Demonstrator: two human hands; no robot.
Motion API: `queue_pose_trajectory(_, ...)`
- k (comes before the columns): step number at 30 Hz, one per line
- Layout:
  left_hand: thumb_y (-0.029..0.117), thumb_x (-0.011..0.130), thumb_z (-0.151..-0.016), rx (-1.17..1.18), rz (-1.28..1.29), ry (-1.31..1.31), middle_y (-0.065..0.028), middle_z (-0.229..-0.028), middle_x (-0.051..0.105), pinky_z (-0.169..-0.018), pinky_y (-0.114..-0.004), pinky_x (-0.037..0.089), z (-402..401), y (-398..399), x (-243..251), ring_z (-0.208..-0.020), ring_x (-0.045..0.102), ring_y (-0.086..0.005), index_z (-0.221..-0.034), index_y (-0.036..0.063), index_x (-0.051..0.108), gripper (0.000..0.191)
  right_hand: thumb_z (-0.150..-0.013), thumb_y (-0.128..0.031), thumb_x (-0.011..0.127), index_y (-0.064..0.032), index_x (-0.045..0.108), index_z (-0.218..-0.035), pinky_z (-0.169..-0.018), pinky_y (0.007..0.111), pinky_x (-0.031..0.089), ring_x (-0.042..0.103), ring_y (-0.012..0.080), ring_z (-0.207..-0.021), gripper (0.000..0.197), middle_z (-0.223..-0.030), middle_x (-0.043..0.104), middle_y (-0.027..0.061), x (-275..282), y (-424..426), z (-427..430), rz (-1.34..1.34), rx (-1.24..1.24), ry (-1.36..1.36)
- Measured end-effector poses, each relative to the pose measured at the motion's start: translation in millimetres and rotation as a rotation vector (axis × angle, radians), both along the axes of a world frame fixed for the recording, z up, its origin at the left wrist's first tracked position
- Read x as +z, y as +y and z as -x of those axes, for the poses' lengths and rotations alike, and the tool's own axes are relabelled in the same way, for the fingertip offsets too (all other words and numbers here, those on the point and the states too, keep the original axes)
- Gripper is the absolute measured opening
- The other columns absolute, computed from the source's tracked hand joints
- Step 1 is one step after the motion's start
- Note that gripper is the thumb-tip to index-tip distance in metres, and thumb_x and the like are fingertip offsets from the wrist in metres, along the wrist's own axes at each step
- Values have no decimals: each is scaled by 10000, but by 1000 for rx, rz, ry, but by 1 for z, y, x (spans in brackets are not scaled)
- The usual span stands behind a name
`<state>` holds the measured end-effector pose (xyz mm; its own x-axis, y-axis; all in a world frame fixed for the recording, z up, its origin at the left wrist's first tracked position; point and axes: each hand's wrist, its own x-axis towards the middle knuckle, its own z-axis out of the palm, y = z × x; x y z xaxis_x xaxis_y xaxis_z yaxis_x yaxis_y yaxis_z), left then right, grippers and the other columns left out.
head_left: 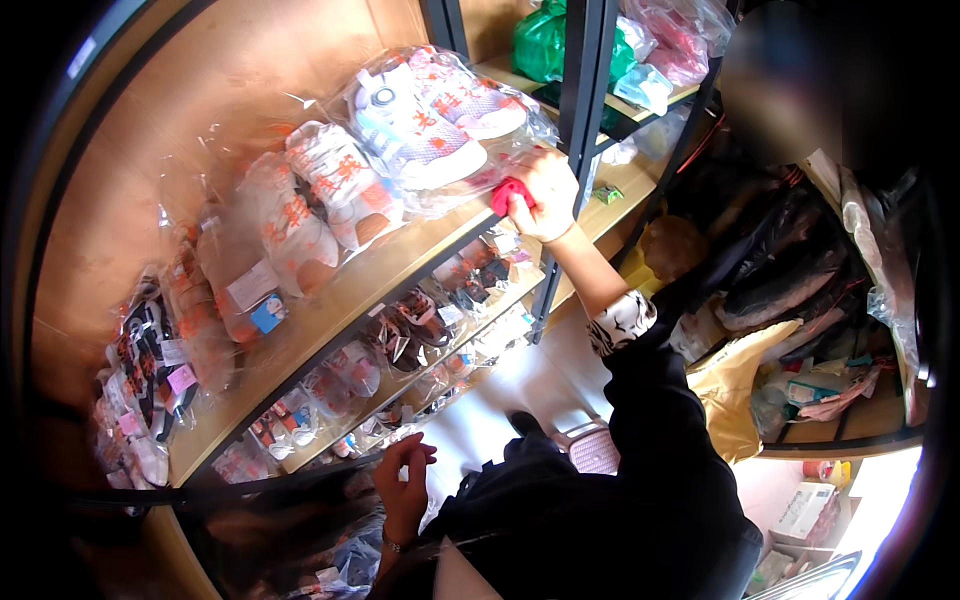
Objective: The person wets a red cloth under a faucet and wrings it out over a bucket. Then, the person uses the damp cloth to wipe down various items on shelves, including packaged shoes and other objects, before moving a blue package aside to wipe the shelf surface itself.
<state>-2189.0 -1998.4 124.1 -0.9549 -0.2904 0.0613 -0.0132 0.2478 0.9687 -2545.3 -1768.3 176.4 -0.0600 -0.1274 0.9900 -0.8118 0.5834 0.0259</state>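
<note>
My right hand (546, 196) grips a small crumpled red cloth (511, 196) at the front edge of the upper wooden shelf (390, 266). Right beside it lies a clear plastic bag holding a pair of white and lilac sneakers (431, 146). Farther left along that board are bagged pale shoes (289, 217) with orange print on the plastic. My left hand (405, 480) hangs low, in front of the lower shelves, with its fingers loosely bent and nothing in them. A bracelet or watch (391, 541) circles the left wrist.
Lower shelves hold several more bagged shoes (409, 330). A black metal post (581, 90) rises just past my right hand. Beyond it sits a green plastic bag (541, 45). A pink stool (592, 450) stands on the floor. To the right are a yellow padded envelope (731, 390) and dark bagged goods (780, 292).
</note>
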Motion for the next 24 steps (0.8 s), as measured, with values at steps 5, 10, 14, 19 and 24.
queue_pose_trajectory(5,15,525,-905,124,-59,11,-132,-845,674,-678,-294,554,-8,1,-3,-742,659,-173,-1064,-20,607,181,-614,-153,590,-111,604,-687,-672,409,467,528,265,-606,85,-654,543,77,-9,-67,-51,107,37,-90)
queue_pose_trajectory(10,14,538,-906,19,-21,23,-124,-835,682,-686,-288,548,-10,2,6,-728,660,-168,-1067,-21,615,182,-613,-240,616,-104,625,-784,-861,385,455,584,230,-836,219,-838,594,71,-1,-176,-123,41,343,-102)
queue_pose_trajectory(14,10,536,-904,-29,34,61,-121,-840,685,-690,-285,545,-14,-4,9,-740,661,-161,-1069,-17,618,186,-612,-194,644,-112,637,-802,-708,377,488,596,229,-719,207,-786,609,54,1,-143,-91,-96,362,43)
queue_pose_trajectory(19,14,535,-906,64,13,37,-115,-838,684,-688,-282,535,-38,-19,-7,-735,658,-161,-1068,-12,620,185,-605,-216,651,-102,568,-680,-614,409,439,520,288,-623,161,-654,512,84,-16,-30,-15,-60,7,39)
queue_pose_trajectory(24,18,526,-910,135,-12,57,-115,-834,682,-687,-281,531,-63,-29,-12,-729,653,-156,-1076,-20,612,190,-678,-209,608,-66,556,-732,-656,424,409,494,331,-677,161,-710,513,117,-7,-23,-19,84,-135,-108)
